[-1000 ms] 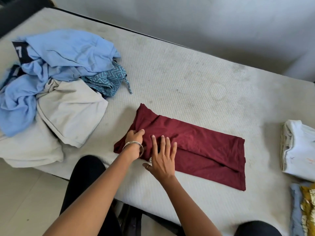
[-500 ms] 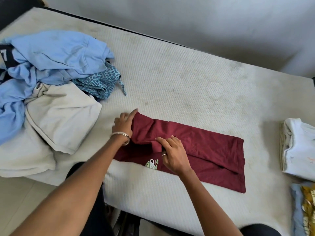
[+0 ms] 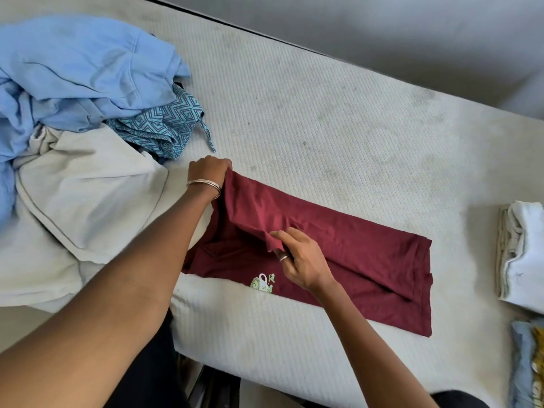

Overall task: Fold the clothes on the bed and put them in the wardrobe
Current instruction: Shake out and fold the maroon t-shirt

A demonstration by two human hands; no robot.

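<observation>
A maroon T-shirt (image 3: 362,260) lies lengthwise folded on the white mattress (image 3: 323,128), a small green-and-white print showing at its near edge. My left hand (image 3: 207,172) grips the shirt's far left corner with curled fingers. My right hand (image 3: 300,259) pinches a fold of the fabric near the middle and lifts it slightly. A heap of unfolded clothes sits at the left: a light blue garment (image 3: 82,72), a teal patterned piece (image 3: 164,125) and an off-white garment (image 3: 88,195).
Folded clothes are stacked at the right edge of the bed: a white stack (image 3: 524,251) and, nearer me, a blue and yellow pile (image 3: 530,363). A grey wall (image 3: 382,25) runs behind the mattress. My dark-clothed legs are at the bed's near edge.
My left hand has moved outward to the shirt's far left corner. My right hand went from pressing flat to pinching a fold, uncovering the printed logo at the near edge.
</observation>
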